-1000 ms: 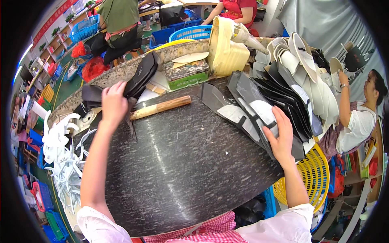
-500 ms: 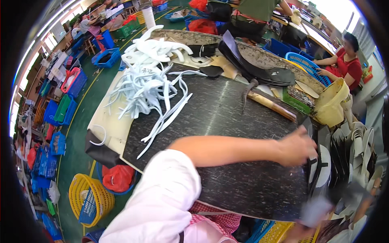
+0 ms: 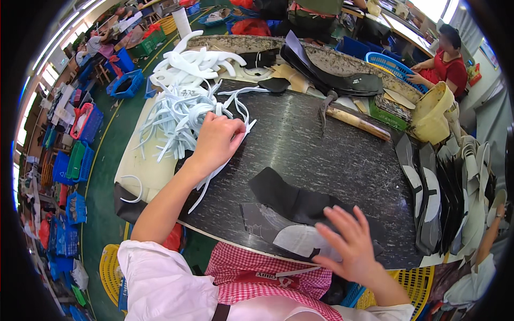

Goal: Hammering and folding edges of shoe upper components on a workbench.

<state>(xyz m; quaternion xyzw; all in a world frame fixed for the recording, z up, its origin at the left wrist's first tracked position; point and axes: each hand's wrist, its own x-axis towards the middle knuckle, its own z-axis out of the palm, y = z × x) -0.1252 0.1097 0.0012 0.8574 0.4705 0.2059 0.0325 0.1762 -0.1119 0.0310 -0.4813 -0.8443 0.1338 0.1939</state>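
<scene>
My left hand [image 3: 217,140] is at the near edge of a tangled heap of white strips [image 3: 179,115], its fingers curled closed on a strip. Just what lies under the fingers is partly hidden. My right hand [image 3: 349,243] hovers at the board's front edge with fingers spread, over the near end of a dark cut piece. That piece has a black fabric part [image 3: 289,198] and a grey panel with a pale, rounded patch [image 3: 300,239]. Both parts lie flat on the black speckled board [image 3: 321,160].
A hammer [image 3: 357,124] with a wooden handle lies toward the back right, beside curved black pieces [image 3: 342,80]. White foam cutouts [image 3: 198,61] are heaped at the back left. Rows of similar cut pieces [image 3: 428,198] stand along the right edge. A person in red [image 3: 447,67] sits beyond.
My left hand has swung from the stacked pieces at the right to the strip heap. My right hand has risen over the board, where a dark piece now lies.
</scene>
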